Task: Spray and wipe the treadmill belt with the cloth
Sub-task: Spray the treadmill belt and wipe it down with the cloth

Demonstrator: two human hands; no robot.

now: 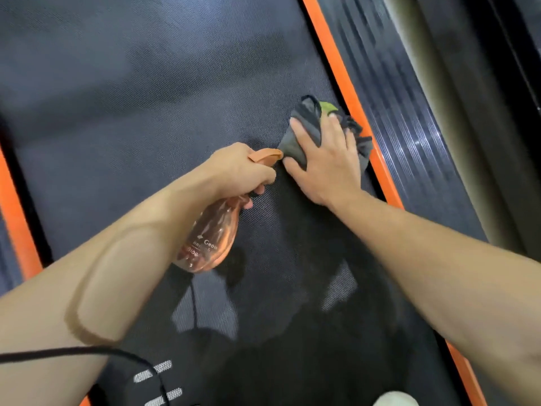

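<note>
Right now the crumpled dark grey cloth (292, 146), with a patch of green showing at its far end, lies on the dark textured treadmill belt (146, 98), close to the belt's right edge. My view shows the right hand (325, 162) flat on top of it, fingers straight and spread, pressing it to the belt. Part of the cloth bunches out past the fingertips and touches the orange side stripe (345, 83). Just beside the right thumb sits the orange nozzle (266, 155) of a see-through orange plastic spray bottle (210, 238) with white print. The left hand (243, 168) grips this bottle, fingers curled round its neck. The bottle is tilted, base toward the camera and nozzle toward the cloth. I cannot tell how much liquid is inside it. Beyond the stripe runs a black ribbed side rail (409, 127). A black cable (87, 351) crosses the lower left of the view.
</note>
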